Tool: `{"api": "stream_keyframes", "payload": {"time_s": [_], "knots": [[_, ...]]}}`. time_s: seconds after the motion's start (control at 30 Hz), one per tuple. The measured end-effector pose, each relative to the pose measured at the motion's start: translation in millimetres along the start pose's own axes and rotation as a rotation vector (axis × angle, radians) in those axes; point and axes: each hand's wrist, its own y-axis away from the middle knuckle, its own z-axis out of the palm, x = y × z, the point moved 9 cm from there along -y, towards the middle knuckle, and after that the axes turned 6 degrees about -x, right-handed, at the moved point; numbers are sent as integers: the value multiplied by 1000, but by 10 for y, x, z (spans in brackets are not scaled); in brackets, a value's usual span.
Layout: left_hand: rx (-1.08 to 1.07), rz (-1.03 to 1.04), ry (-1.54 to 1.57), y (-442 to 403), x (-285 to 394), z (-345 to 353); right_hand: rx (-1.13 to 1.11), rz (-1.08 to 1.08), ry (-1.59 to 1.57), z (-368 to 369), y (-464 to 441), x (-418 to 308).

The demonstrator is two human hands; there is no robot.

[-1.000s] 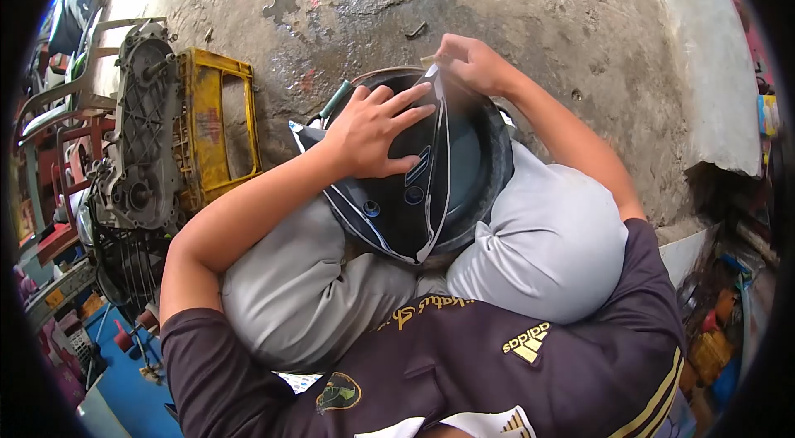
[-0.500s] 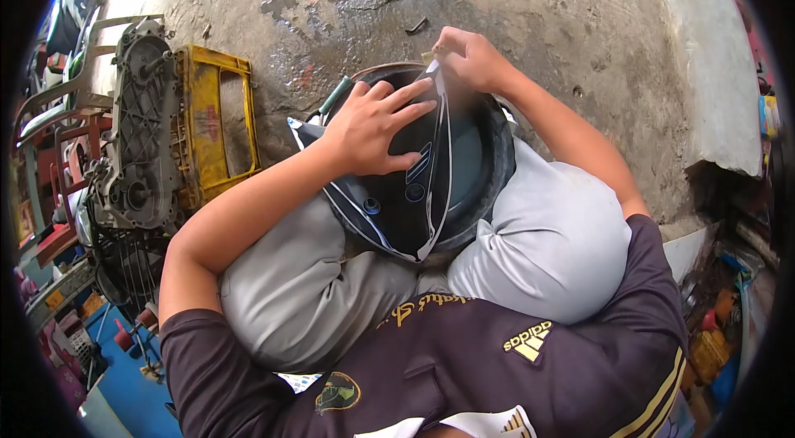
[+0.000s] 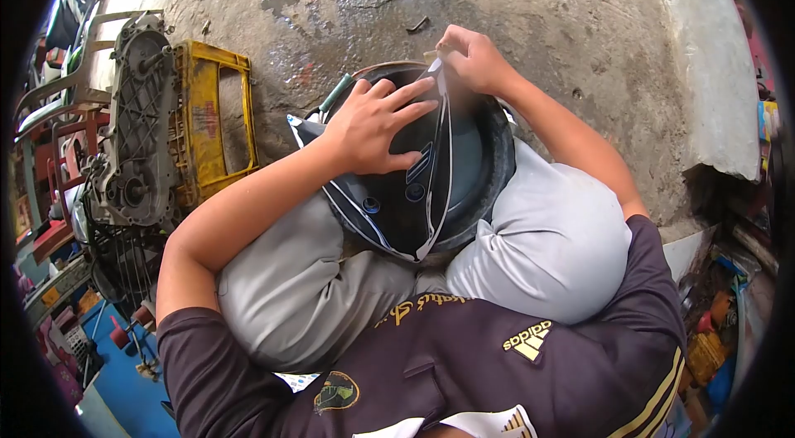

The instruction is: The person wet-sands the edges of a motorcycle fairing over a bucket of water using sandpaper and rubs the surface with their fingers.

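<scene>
1. Left hand is spread wide, palm down over the dark panel, fingertips reaching its long white-trimmed edge. The right hand, second of two, is narrowed to a pinch at the panel's far tip, on one small tan scrap.

2. Far left, one metal casing stands on end, its edge just beside one yellow crate. A strip of floor separates the crate from the basin, with the left forearm passing near the crate's lower corner.

3. One left knee, in grey cloth, sits close by the basin's near left side; one green rod slants at the far left rim.

4. One panel sits tilted in the one black basin, filling its left part. Three corners show: one pointing left past the rim, one far, one toward the lap. Two round blue marks sit on its lower half. Right of its long edge, a gap opens down into the basin.

5. One right knee borders the basin's right rim, leaving little room there.

6. Concrete floor gives broad room beyond the far rim, up to one pale step well right.
</scene>
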Motion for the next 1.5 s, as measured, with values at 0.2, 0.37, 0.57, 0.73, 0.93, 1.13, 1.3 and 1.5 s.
{"api": "stream_keyframes", "payload": {"time_s": [0.2,0.37,0.57,0.73,0.93,1.13,1.3,1.5], "knots": [[-6,-4,-20,11,4,-3,-20,-60,22,6,84,-119],[-1,-8,8,24,-13,12,16,-11,27,6,74,-88],[-10,-6,5,15,-5,7,48,-10,62,-22,63,-97],[0,-5,-9,17,-5,1,35,-24,172,-20,114,-159],[1,-7,22,17,-12,-2,88,-43,111,-38,109,-230],[2,-8,18,13,-14,9,47,-35,93,-11,107,-184],[3,-13,20,24,-22,-1,-5,-109,146,46,181,-299],[3,-14,38,33,-19,-7,27,12,150,-29,113,-208]]}}
